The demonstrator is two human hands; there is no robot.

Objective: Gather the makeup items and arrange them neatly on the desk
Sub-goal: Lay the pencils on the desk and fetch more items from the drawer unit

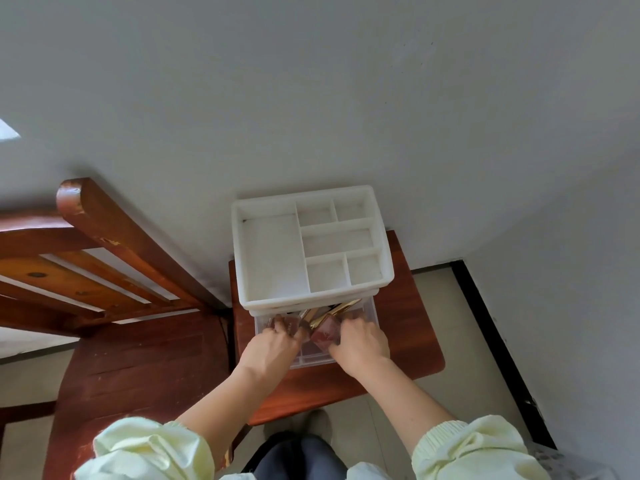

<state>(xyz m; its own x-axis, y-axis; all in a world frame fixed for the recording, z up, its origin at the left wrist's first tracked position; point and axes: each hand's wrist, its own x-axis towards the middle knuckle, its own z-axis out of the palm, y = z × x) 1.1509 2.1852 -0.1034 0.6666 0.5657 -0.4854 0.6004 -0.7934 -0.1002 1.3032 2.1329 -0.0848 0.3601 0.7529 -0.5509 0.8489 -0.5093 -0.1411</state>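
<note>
Head view: holds red-gold makeup cases (325,333) inside clear drawer (370,311) of white organizer (239,251), left hand (272,348) and right hand (362,342) each grip curled round one; likely light, rigid, slick, pinch flat sides.

no readable text, labels or numbers

One view only. Sits on the head, looks forward and steeply down. Stands close: catches the left hand (272,344) and right hand (362,341) just below centre, curled on makeup items (323,332) in a clear drawer (369,313). Shows, just beyond the grip, the white organizer (238,258) from above, straight into its compartments. Takes in a wooden chair (138,358) left of the grip, a small wooden table (415,341) under it, bare wall (311,98) far beyond. Ends, nearer than the grip, at pale sleeves (152,448) and dark knees (301,455). Bends lines at the edges.
</note>
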